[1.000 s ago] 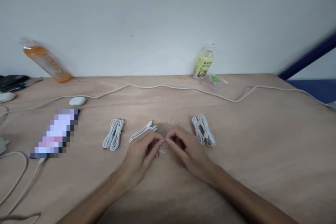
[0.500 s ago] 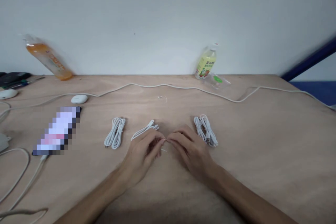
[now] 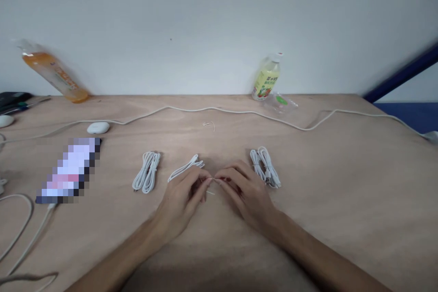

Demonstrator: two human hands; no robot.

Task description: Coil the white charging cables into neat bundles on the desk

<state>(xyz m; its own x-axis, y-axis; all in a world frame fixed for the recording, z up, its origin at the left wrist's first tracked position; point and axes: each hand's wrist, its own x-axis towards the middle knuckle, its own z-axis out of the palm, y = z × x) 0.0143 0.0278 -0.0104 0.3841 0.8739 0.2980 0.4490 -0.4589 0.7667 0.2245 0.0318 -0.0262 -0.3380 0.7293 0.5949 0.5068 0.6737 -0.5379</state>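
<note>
My left hand [image 3: 183,196] and my right hand [image 3: 244,191] meet at the middle of the wooden table [image 3: 342,200], fingertips pinched together on a thin white tie [image 3: 211,187]. A folded white cable [image 3: 186,167] lies partly under my left hand and runs up to the left. A coiled white cable bundle [image 3: 147,171] lies to the left of my hands. Another coiled white bundle [image 3: 265,167] sits just right of my right hand.
A long white cord [image 3: 212,110] crosses the back of the table. A yellow bottle [image 3: 266,77] and a clear wrapper [image 3: 280,101] stand by the wall; an orange bottle [image 3: 51,72] is at the far left. A phone [image 3: 70,171], a white case [image 3: 98,127] and loose cords [image 3: 20,237] lie left.
Both hands stay pinched together at the same spot; only the view has shifted slightly.
</note>
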